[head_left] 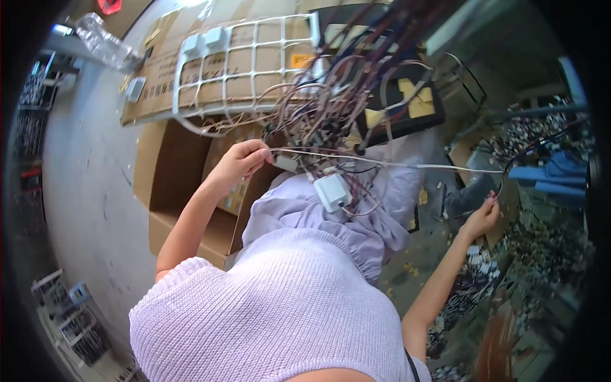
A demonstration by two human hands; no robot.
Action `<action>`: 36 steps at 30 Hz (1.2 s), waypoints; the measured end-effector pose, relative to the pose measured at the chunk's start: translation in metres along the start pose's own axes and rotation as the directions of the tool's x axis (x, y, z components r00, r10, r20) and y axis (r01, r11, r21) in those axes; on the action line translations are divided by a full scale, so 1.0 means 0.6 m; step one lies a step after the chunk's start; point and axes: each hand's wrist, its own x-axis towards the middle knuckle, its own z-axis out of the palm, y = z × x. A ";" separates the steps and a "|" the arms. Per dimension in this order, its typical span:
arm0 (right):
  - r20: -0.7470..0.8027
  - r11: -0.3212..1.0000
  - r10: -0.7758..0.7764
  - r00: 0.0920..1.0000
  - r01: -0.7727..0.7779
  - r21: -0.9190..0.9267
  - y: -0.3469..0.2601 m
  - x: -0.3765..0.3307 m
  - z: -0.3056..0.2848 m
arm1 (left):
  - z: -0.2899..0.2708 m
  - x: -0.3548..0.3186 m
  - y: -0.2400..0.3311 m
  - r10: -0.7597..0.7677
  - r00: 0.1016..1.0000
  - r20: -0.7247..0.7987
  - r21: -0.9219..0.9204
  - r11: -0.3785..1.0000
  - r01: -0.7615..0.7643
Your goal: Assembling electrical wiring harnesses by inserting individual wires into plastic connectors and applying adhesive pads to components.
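My left hand is closed in a pinch on a white cable, in front of a tangled bundle of cables. From there the cable runs almost straight across to the right, above my lap. My right hand is far out on the right, its fingers pinched on a thin cord that curves up toward the white cable's far end. A white box-shaped power adapter rests on my lap with its cord looping below it. Behind it, the cable bundle hides part of the table edge.
A white wire rack lies on a flat cardboard sheet. An open cardboard box stands left of my legs. A black panel with yellow tape is ahead. Heaps of small parts and cables and blue material lie right.
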 end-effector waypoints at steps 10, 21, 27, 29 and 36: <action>0.847 0.818 -0.529 -0.049 0.238 0.524 -0.504 -0.230 0.149 | 0.036 -0.049 0.084 0.359 0.903 0.234 0.234 0.881 -0.411; 0.761 0.711 -0.481 0.436 -0.314 0.630 -0.716 -0.316 0.465 | -0.324 0.211 0.095 0.824 0.259 -0.505 0.863 0.482 0.150; 0.579 0.691 -0.719 0.384 0.487 0.535 -0.646 -0.364 0.622 | -0.325 0.288 0.038 0.757 0.458 -0.466 0.863 0.274 0.425; 0.585 0.690 -0.719 0.375 0.481 0.540 -0.646 -0.361 0.626 | -0.330 0.273 0.053 0.675 0.531 -0.512 0.859 0.399 0.320; 0.594 0.691 -0.712 0.374 0.522 0.500 -0.645 -0.363 0.620 | -0.401 0.253 0.095 0.344 0.793 -0.503 0.425 0.897 -0.120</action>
